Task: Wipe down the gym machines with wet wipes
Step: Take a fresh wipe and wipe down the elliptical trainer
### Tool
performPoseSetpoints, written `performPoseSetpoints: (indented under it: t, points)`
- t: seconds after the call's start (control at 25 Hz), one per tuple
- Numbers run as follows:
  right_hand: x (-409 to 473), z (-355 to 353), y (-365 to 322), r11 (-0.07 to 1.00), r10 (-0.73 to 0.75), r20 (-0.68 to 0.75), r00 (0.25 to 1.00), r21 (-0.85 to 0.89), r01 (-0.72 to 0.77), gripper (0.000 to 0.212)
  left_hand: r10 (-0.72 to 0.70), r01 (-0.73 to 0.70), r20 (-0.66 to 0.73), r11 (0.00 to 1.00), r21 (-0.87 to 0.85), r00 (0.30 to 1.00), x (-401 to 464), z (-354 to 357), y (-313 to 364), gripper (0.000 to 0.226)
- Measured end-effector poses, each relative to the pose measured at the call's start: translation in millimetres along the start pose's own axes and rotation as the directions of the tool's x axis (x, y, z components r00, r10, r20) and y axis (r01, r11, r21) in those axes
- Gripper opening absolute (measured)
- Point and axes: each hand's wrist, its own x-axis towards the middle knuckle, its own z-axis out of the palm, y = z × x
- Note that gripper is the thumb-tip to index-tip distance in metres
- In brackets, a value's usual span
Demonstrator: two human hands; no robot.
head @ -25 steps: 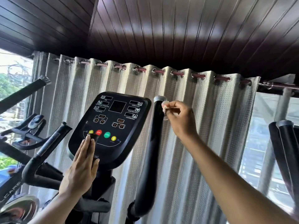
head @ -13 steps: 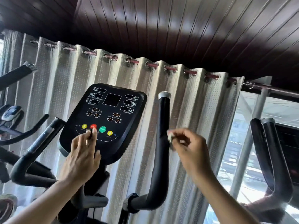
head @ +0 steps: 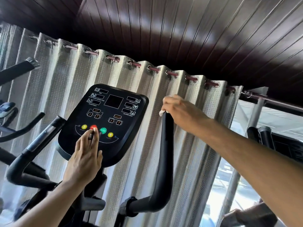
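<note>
Right hand, wipe back atop handle

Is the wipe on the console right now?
No, the right hand holds the wipe over the top of the black handlebar, beside the console.

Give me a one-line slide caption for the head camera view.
Right hand wipes the handlebar top with a wet wipe; left hand rests on the console.

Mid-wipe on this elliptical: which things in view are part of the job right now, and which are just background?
In the job:
- wet wipe, gripped by the right hand
- right handlebar, its top being wiped
- console, left hand resting on it

Just around:
- curtain
- left handlebar
- neighbouring machine's grips
- exercise bike at far left
</note>
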Motion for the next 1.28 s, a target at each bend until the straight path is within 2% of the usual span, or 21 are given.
performPoseSetpoints:
  t: [0.12, 0.2, 0.28, 0.36, 0.52, 0.68, 0.84, 0.96, 1.08, 1.16, 1.28]
  points:
    - [-57.7, -9.6, -46.4, 0.997, -0.076, 0.080, 0.994, 0.037, 0.073, 0.015, 0.067, -0.067, 0.029, 0.998, -0.021, 0.997, -5.0, 3.3, -7.5, 0.093]
    - [-83.2, -14.4, -65.5, 0.988, -0.152, 0.128, 0.980, -0.006, 0.154, 0.021, 0.066, -0.065, 0.036, 0.997, -0.038, 0.997, -6.6, 6.7, -11.7, 0.092]
    - [-73.5, -16.0, -53.0, 0.977, -0.193, 0.114, 0.975, -0.072, 0.202, 0.031, 0.044, -0.042, 0.030, 0.997, -0.068, 0.999, -8.8, 8.4, -11.8, 0.090]
    - [-40.5, -19.3, -31.9, 0.968, -0.142, 0.110, 0.984, -0.190, 0.161, 0.034, 0.037, -0.035, 0.039, 0.997, -0.069, 0.999, -7.0, 8.6, -10.5, 0.088]
    - [14.7, -19.1, -14.3, 0.947, 0.004, 0.139, 0.990, -0.319, 0.041, 0.019, 0.024, -0.021, 0.051, 0.998, -0.055, 0.998, -6.7, 3.0, -9.4, 0.083]
    - [8.7, -24.5, -39.8, 0.982, 0.014, 0.160, 0.987, -0.188, 0.017, 0.015, 0.001, 0.003, 0.061, 0.998, -0.064, 0.998, -7.8, 1.8, -8.7, 0.081]
    - [-52.3, -29.2, -80.3, 0.989, -0.138, 0.267, 0.954, -0.016, 0.148, 0.016, -0.014, 0.019, 0.074, 0.998, -0.063, 0.997, -7.6, 2.3, -9.4, 0.079]
    - [-86.8, -28.1, -87.3, 0.975, -0.214, 0.205, 0.955, -0.013, 0.221, 0.015, -0.008, 0.014, 0.089, 0.998, -0.064, 0.996, -7.6, 0.7, -8.4, 0.079]
    - [-81.1, -24.4, -69.7, 0.988, -0.148, 0.164, 0.975, -0.014, 0.152, 0.020, -0.008, 0.012, 0.080, 0.999, -0.046, 0.997, -8.3, 1.3, -6.8, 0.079]
    - [-57.2, -20.1, -50.7, 0.998, -0.057, 0.143, 0.988, -0.023, 0.060, 0.029, -0.004, 0.008, 0.082, 0.999, -0.039, 0.997, -8.2, 1.9, -6.9, 0.078]
    - [-26.2, -9.3, -30.7, 0.993, 0.112, 0.040, 0.993, 0.022, -0.113, 0.027, 0.002, -0.001, 0.074, 1.000, -0.015, 0.997, -8.0, 1.4, -6.8, 0.076]
